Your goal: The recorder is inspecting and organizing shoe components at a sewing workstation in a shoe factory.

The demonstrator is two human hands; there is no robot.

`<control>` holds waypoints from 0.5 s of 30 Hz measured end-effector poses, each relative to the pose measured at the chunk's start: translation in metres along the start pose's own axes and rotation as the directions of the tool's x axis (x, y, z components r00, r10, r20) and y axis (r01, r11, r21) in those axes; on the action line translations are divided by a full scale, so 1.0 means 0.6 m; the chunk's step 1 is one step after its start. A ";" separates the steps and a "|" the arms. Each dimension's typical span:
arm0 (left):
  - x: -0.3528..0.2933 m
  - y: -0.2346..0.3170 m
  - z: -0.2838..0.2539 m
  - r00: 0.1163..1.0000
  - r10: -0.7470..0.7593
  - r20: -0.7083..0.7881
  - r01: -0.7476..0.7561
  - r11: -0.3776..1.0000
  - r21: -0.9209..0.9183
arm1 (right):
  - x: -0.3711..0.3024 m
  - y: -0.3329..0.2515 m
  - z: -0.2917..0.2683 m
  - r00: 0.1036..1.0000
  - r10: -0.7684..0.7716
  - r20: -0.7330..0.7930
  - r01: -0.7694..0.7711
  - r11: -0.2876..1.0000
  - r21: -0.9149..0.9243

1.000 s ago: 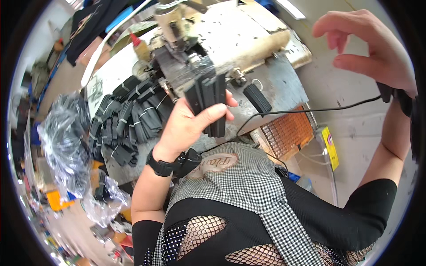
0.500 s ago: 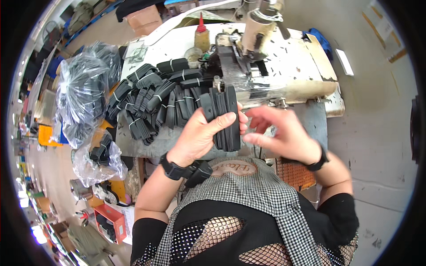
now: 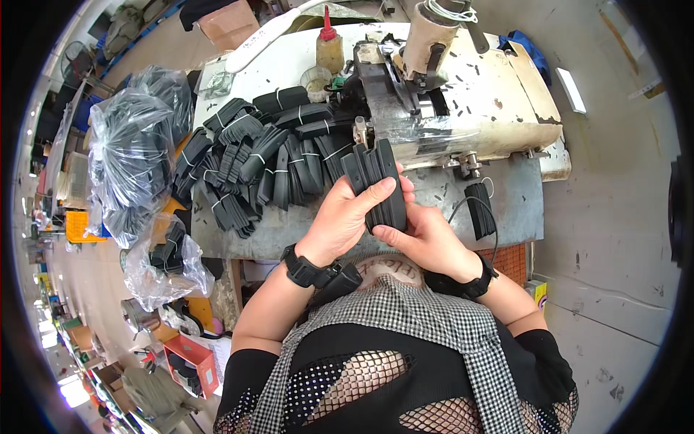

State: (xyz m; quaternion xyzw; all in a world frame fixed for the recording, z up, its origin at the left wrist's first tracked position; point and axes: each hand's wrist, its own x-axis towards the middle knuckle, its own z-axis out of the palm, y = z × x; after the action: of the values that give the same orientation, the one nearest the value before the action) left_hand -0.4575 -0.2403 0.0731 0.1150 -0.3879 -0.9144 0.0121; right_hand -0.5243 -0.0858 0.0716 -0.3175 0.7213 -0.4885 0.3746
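I hold a stack of flat black strips upright in front of me. My left hand is closed round its left side, with the thumb across the front. At the lower right of the same stack, my right hand is closed, thumb on the near end and fingers behind. To the left lies a heap of similar black bundles, several tied with white bands. A separate black bundle rests on the metal tabletop right of my hands, beside a thin dark cord and a white loop.
A beige sewing machine stands behind the stack on the white worktop. Near it are a red-tipped bottle and a small clear cup. Plastic bags filled with black pieces hang at the left edge.
My right hand has moved left onto the stack and closed on it. The stack has tilted slightly. The bundle on the right is now uncovered.
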 end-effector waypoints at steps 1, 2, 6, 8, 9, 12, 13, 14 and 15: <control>-0.002 0.001 -0.002 1.000 0.005 0.010 -0.005 1.000 0.000 | -0.001 0.003 0.007 1.000 -0.004 -0.007 0.004 1.000 -0.007; -0.005 0.003 -0.003 1.000 -0.006 0.009 0.006 1.000 0.002 | -0.002 0.008 0.014 1.000 -0.003 -0.014 0.004 0.996 0.088; -0.010 0.000 -0.003 1.000 0.010 -0.019 -0.010 1.000 -0.001 | -0.002 0.004 0.029 1.000 -0.004 -0.011 0.006 0.980 0.200; -0.011 -0.004 -0.002 0.999 0.035 -0.016 -0.035 0.999 0.019 | -0.005 -0.023 0.026 0.998 0.063 0.012 -0.064 0.972 0.226; -0.008 -0.008 -0.003 0.998 0.064 -0.006 -0.064 0.997 0.045 | -0.003 -0.028 0.025 0.992 0.122 0.031 -0.126 0.960 0.249; -0.007 -0.010 -0.003 0.998 0.052 -0.021 -0.051 0.997 0.058 | -0.001 -0.021 0.025 0.990 0.128 0.049 -0.136 0.966 0.218; -0.008 -0.008 -0.002 0.999 0.046 -0.023 -0.044 0.996 0.080 | -0.002 -0.023 0.025 0.991 0.122 0.050 -0.130 0.967 0.218; -0.008 -0.007 0.001 0.999 0.042 -0.023 -0.040 0.996 0.078 | -0.003 -0.023 0.025 0.991 0.126 0.049 -0.134 0.967 0.219; -0.007 -0.007 0.003 0.997 0.064 -0.039 -0.061 0.995 0.077 | -0.002 -0.019 0.026 0.991 0.124 0.054 -0.133 0.963 0.235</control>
State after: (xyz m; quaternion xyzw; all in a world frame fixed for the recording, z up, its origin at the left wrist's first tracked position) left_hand -0.4533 -0.2356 0.0722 0.1221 -0.4253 -0.8957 0.0445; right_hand -0.5092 -0.0956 0.0786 -0.2322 0.6692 -0.5399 0.4546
